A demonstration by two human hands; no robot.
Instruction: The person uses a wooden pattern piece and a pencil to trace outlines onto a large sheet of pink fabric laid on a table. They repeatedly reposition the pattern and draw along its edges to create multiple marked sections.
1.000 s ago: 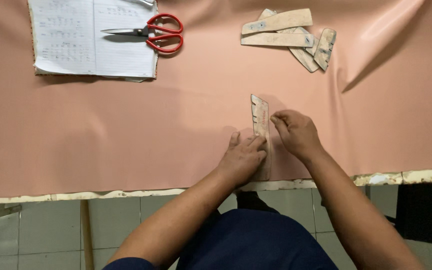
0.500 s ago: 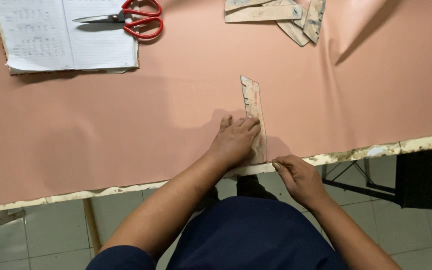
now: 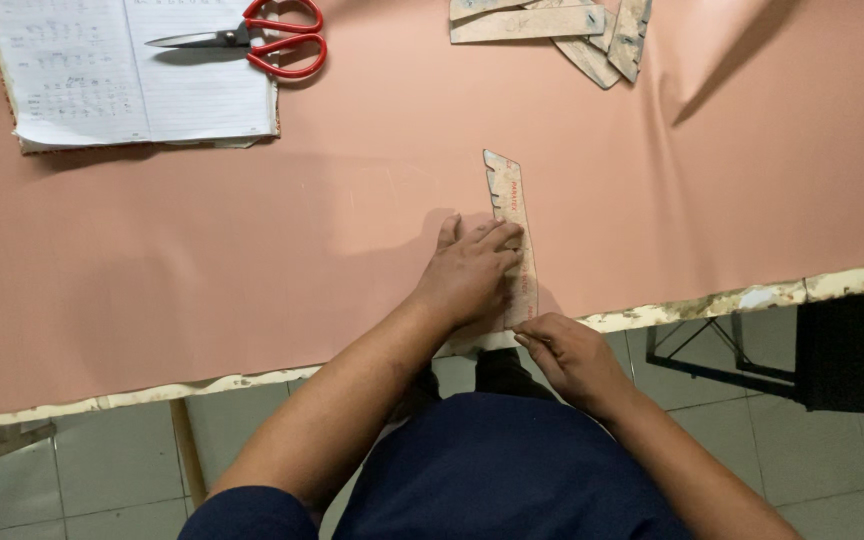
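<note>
A long narrow cardboard template with a notched edge lies on the pink fabric, running from mid-table to the near edge. My left hand lies flat on its middle, fingers together, and presses it down. My right hand sits at the table's near edge with its fingers curled shut. Its fingertips touch the template's near end. I cannot see anything between those fingers.
An open lined notebook lies at the far left with red-handled scissors on it. Several more cardboard templates are piled at the far middle. The fabric folds up at the far right. Tiled floor shows below the table's worn edge.
My right hand has slid down along the template from its far end to the table's near edge. My left hand has moved up onto the template's middle.
</note>
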